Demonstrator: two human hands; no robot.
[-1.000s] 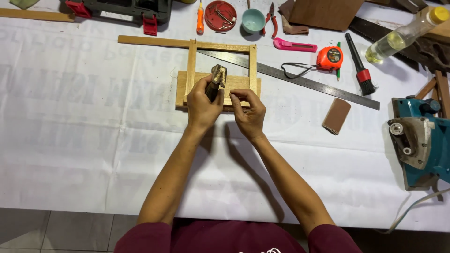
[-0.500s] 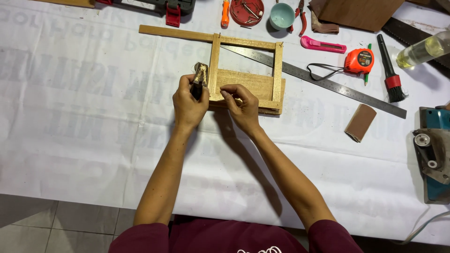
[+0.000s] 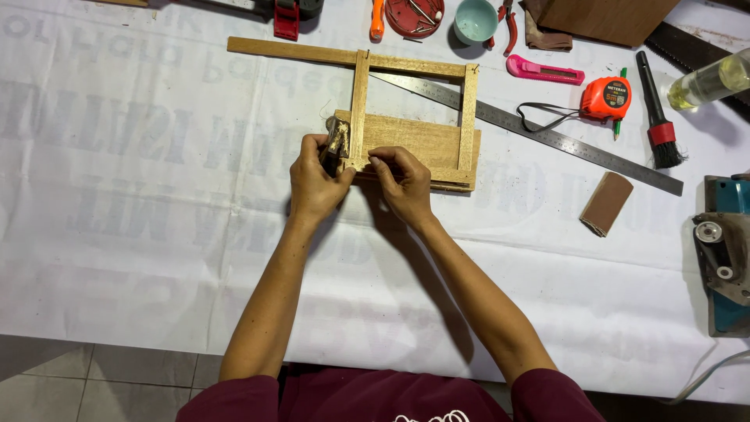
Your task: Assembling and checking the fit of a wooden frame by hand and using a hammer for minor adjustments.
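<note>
While seen from the head camera: left hand (image 3: pixel 314 184) clenched round a small dark tool (image 3: pixel 336 147), pressed against the lower left corner of the wooden frame (image 3: pixel 414 117). Right hand (image 3: pixel 405 182) pinching the frame's bottom edge just beside that corner. Frame lying flat over a wooden block (image 3: pixel 410 141) on the white-covered table (image 3: pixel 141 234), crossing a steel ruler (image 3: pixel 547 137). Orange tape measure (image 3: pixel 605 97), brush (image 3: pixel 656 117) and sanding block (image 3: pixel 608 203) well apart, rightward.

Open white table cover (image 3: pixel 156 234) stretches to the left of and below both hands, free for passing. Above, a wooden frame (image 3: pixel 414 117) and steel ruler (image 3: pixel 547 137) block the way; a tape measure (image 3: pixel 605 98), brush (image 3: pixel 656 117) and sanding block (image 3: pixel 608 203) crowd the right.
</note>
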